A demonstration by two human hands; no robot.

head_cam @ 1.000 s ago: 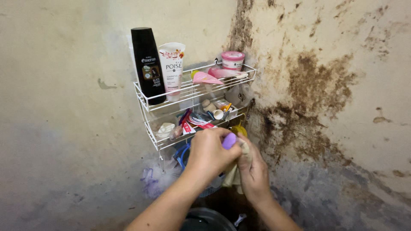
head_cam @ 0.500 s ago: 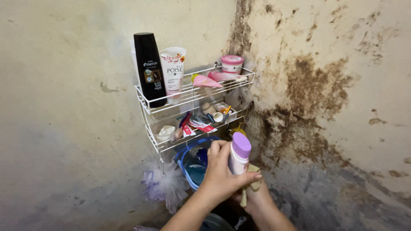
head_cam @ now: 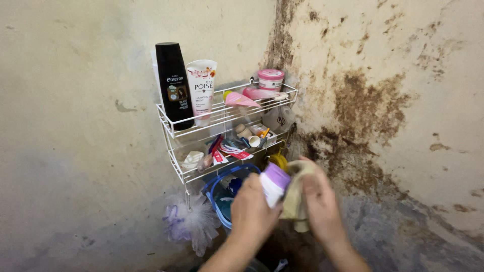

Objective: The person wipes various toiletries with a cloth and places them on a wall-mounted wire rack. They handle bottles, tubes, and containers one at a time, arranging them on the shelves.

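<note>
Both hands closed: left grips purple-capped bottle, right presses cloth.

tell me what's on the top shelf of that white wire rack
On the white wire rack, the top shelf holds a black bottle, a white tube, pink tubes lying flat and a pink-lidded jar. Anything behind the bottle is hidden.

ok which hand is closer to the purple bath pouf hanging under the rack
Left. The left hand, gripping the purple-capped bottle, is just right of the bath pouf; the right hand, holding a cloth, is farther right.
</note>
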